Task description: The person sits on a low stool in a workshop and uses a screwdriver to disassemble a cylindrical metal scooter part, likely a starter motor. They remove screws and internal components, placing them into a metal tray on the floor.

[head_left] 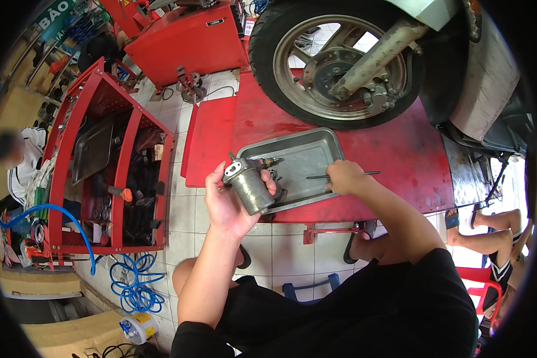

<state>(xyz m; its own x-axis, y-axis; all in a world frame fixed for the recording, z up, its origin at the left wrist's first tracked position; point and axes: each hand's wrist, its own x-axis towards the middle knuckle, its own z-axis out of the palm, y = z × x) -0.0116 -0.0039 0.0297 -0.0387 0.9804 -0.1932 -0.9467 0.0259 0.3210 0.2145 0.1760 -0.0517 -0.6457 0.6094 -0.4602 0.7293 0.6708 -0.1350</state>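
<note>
My left hand point(224, 206) is closed around a grey cylindrical metal part point(250, 190), held tilted over the near left corner of a metal tray point(262, 145). At its upper end is a flange with an oval opening, and a fitting juts out to the right. My right hand point(345, 177) is closed on a thin dark rod point(317, 176) over the tray's right side. One end of the rod points left toward the metal part, apart from it; the other sticks out past my hand. Its exact kind cannot be made out.
The tray rests on a red lift platform point(400, 179). Beyond it stands a motorcycle wheel point(334, 65). At left are a red tool cart point(118, 197) and a coiled blue hose point(138, 283). A blue stool point(311, 287) is below me. People sit at the far left and right.
</note>
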